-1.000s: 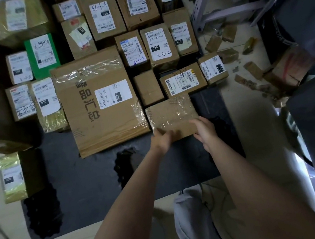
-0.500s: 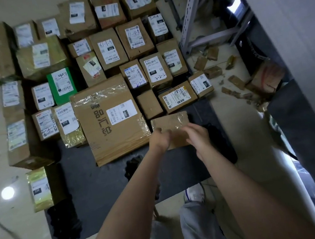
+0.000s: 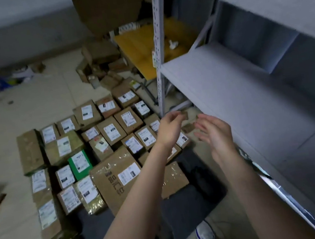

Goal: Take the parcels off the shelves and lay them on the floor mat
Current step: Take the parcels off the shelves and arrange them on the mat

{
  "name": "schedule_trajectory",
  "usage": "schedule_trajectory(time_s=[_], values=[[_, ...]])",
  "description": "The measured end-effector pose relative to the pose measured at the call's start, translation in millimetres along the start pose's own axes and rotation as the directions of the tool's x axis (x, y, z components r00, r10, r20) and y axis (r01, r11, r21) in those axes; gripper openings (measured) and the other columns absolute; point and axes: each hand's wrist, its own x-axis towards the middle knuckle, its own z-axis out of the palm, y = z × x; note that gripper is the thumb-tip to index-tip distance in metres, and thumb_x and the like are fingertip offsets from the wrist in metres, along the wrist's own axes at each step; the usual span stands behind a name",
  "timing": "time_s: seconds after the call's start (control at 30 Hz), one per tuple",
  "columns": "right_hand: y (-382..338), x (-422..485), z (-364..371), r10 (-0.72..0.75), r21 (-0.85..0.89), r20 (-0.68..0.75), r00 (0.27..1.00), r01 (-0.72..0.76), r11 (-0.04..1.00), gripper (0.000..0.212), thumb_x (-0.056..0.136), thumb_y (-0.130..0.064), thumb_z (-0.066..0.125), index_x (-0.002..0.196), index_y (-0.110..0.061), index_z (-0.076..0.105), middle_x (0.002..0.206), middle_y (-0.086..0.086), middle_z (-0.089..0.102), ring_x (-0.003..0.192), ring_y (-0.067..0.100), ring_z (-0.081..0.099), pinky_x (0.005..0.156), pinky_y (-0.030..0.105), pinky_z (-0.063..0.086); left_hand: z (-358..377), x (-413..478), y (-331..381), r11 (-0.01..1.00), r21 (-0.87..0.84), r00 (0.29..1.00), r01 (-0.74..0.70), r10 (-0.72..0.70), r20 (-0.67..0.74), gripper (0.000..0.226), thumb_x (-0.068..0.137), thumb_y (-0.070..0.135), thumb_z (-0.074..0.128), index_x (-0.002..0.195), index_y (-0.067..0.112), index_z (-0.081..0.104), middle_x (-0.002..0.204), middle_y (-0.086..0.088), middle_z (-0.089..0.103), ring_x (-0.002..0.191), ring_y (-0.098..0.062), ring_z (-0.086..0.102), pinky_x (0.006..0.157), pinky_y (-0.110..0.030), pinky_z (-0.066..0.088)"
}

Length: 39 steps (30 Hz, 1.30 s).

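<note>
Above, both hands, left (image 3: 168, 127) and right (image 3: 216, 131), are hovering open and empty beside the grey shelf (image 3: 229, 87), over parcels (image 3: 111, 131) on the mat (image 3: 185, 206).

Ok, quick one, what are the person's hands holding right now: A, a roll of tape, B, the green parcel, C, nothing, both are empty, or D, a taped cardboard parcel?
C: the left hand and right hand are raised in the air beside the grey shelf, fingers loose, with no parcel between them.
</note>
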Motion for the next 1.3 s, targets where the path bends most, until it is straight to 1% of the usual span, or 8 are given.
schedule_trajectory(time_s=[0.1,0.23,0.33,0.57,0.67,1.1,1.2,1.3], values=[[-57.5,-29.4,-10.0,-0.112,-0.004,-0.051,0.992,0.112,0.994,0.017,0.090,-0.001,0.064,0.102,-0.010,0.072,0.092,0.007,0.072,0.084,0.016,0.073,0.068,0.023,0.058,0.6,-26.1,59.7,0.993,0.055,0.992,-0.104,0.100,0.078,0.015,0.097,0.020,0.056,0.108,0.015,0.064,0.095,0.004,0.064,0.081,-0.006,0.059,0.067,-0.017,0.048],[-137.5,-67.8,-20.3,-0.310,-0.099,-0.032,0.950,0.305,0.947,0.019,0.084,-0.004,0.070,0.090,-0.021,0.075,0.100,-0.001,0.074,0.093,0.016,0.071,0.070,0.025,0.058,10.3,-59.5,138.6,0.964,0.123,0.966,-0.236,0.220,0.132,0.030,0.096,0.022,0.057,0.124,0.010,0.062,0.112,0.000,0.062,0.107,-0.015,0.058,0.087,-0.029,0.046],[-199.2,-96.4,-28.8,-0.474,-0.166,0.014,0.880,0.470,0.867,0.021,0.082,-0.006,0.073,0.088,-0.027,0.075,0.093,-0.020,0.073,0.089,0.004,0.070,0.070,0.022,0.057,28.0,-81.2,190.8,0.931,0.144,0.932,-0.336,0.306,0.197,0.030,0.097,0.022,0.057,0.123,0.010,0.062,0.118,0.000,0.062,0.112,-0.014,0.055,0.100,-0.034,0.045],[-309.7,-158.2,-65.1,-0.730,-0.206,0.009,0.684,0.715,0.668,0.021,0.077,-0.006,0.076,0.081,-0.027,0.075,0.100,-0.017,0.074,0.077,0.008,0.072,0.073,0.023,0.054,76.2,-136.9,297.0,0.817,0.130,0.796,-0.562,0.491,0.354,0.026,0.093,0.021,0.061,0.117,0.013,0.065,0.110,0.000,0.066,0.102,-0.014,0.059,0.094,-0.032,0.047],[-343.5,-176.7,-83.6,-0.807,-0.275,-0.045,0.589,0.769,0.577,0.029,0.077,-0.002,0.076,0.077,-0.031,0.073,0.100,-0.015,0.073,0.080,0.008,0.071,0.080,0.027,0.055,96.9,-164.2,338.7,0.745,0.122,0.714,-0.656,0.559,0.422,0.029,0.093,0.023,0.061,0.120,0.013,0.063,0.118,0.000,0.065,0.111,-0.014,0.060,0.099,-0.034,0.048],[-439.2,-249.2,-175.0,-0.949,-0.605,-0.206,0.238,0.731,0.315,0.021,0.078,-0.012,0.078,0.092,-0.027,0.071,0.114,-0.009,0.064,0.099,0.005,0.062,0.081,0.027,0.054,172.5,-262.5,441.2,0.493,0.050,0.412,-0.869,0.663,0.625,0.035,0.094,0.019,0.062,0.128,0.011,0.058,0.123,-0.002,0.062,0.112,-0.012,0.058,0.101,-0.033,0.048],[-457.6,-266.0,-202.4,-0.962,-0.697,-0.252,0.103,0.670,0.254,0.020,0.078,-0.013,0.079,0.094,-0.022,0.072,0.117,-0.006,0.063,0.109,0.010,0.059,0.090,0.039,0.054,196.2,-279.2,459.5,0.420,0.023,0.331,-0.907,0.678,0.656,0.041,0.093,0.024,0.063,0.132,0.014,0.056,0.127,0.000,0.060,0.116,-0.014,0.057,0.097,-0.032,0.050],[-471.8,-277.9,-232.6,-0.953,-0.807,-0.300,-0.045,0.544,0.229,0.021,0.076,-0.016,0.079,0.094,-0.020,0.071,0.120,-0.002,0.063,0.115,0.019,0.055,0.094,0.031,0.043,226.0,-295.7,472.6,0.355,-0.015,0.252,-0.935,0.692,0.676,0.043,0.093,0.026,0.063,0.133,0.014,0.055,0.130,0.001,0.059,0.117,-0.013,0.057,0.093,-0.028,0.049]])
